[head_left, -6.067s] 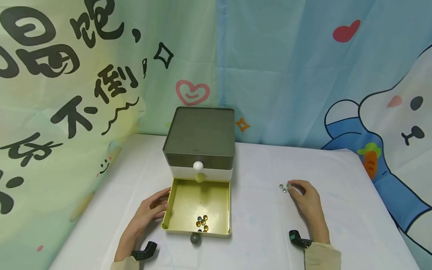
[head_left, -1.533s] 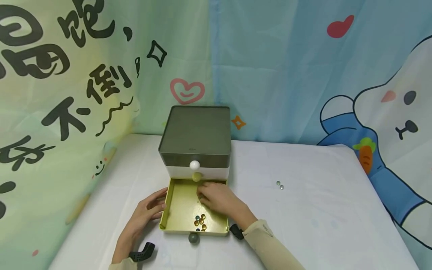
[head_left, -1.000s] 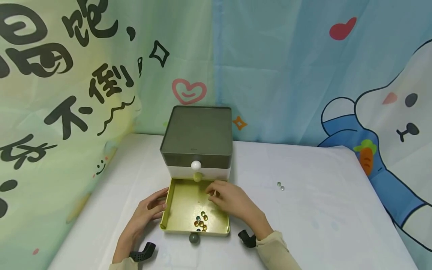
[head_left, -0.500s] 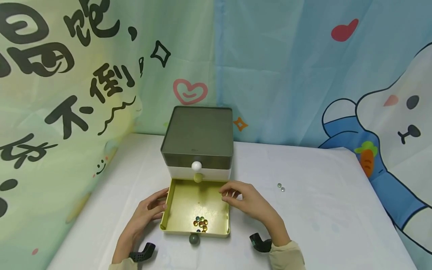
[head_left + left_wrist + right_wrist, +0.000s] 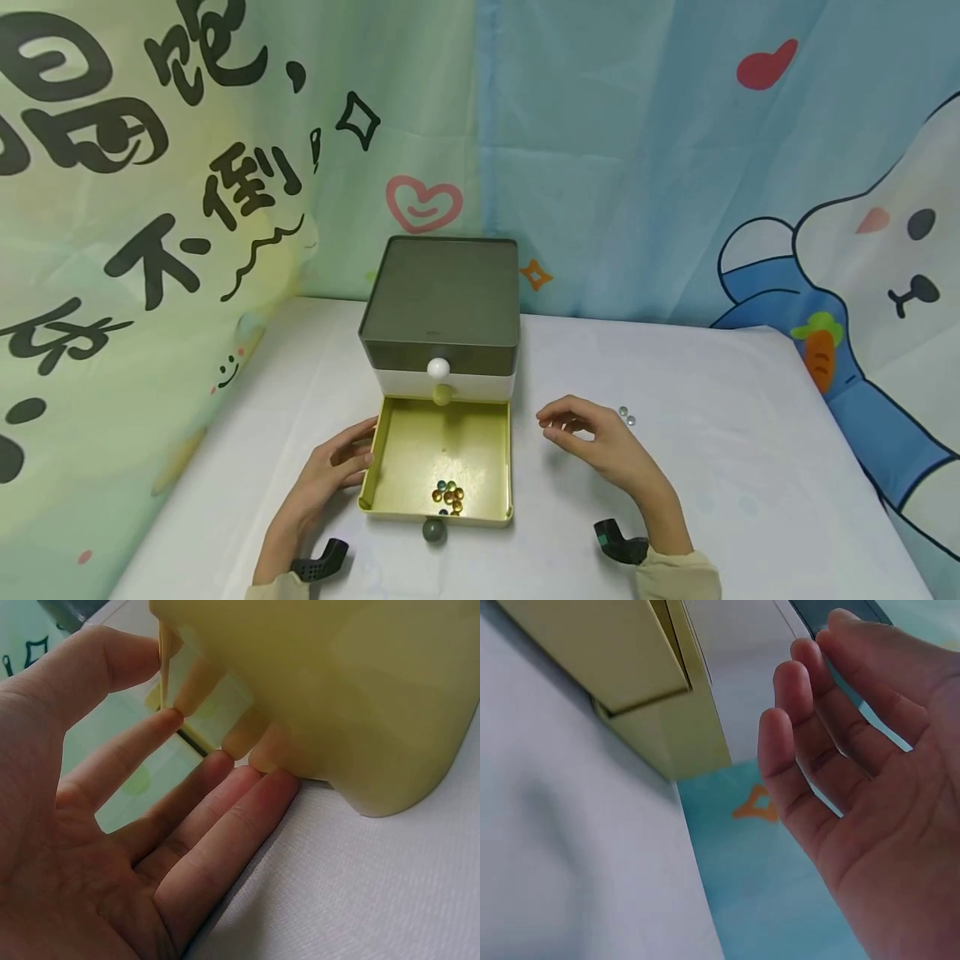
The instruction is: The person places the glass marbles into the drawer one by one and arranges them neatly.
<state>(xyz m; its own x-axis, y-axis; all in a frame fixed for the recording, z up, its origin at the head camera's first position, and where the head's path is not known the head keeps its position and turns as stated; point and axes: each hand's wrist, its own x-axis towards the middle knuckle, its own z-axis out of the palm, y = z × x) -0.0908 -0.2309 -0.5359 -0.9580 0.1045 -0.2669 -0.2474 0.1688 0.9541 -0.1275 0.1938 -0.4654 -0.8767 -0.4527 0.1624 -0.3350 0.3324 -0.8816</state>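
A yellow-green drawer (image 5: 408,433) is pulled out of the small drawer box (image 5: 442,292), with several amber, green and blue glass beads (image 5: 448,495) near its front. My left hand (image 5: 333,467) rests at the drawer's left side. In the left wrist view its fingertips (image 5: 274,780) touch the drawer wall and its thumb meets the drawer edge. My right hand (image 5: 600,437) hovers over the cloth to the right of the drawer, fingers loosely bent and holding nothing. Two clear glass beads (image 5: 627,417) lie on the cloth just beyond it.
The box has a dark grey top tier and a white tier with a white knob (image 5: 438,368). A dark round knob (image 5: 434,531) sticks out from the pulled-out drawer. White cloth (image 5: 570,533) covers the table, and a printed curtain (image 5: 600,167) hangs behind.
My right hand took a bead from the cloth, reached into the drawer, then moved back right without it. A greenish bead has joined those in the drawer. The left hand stayed put.
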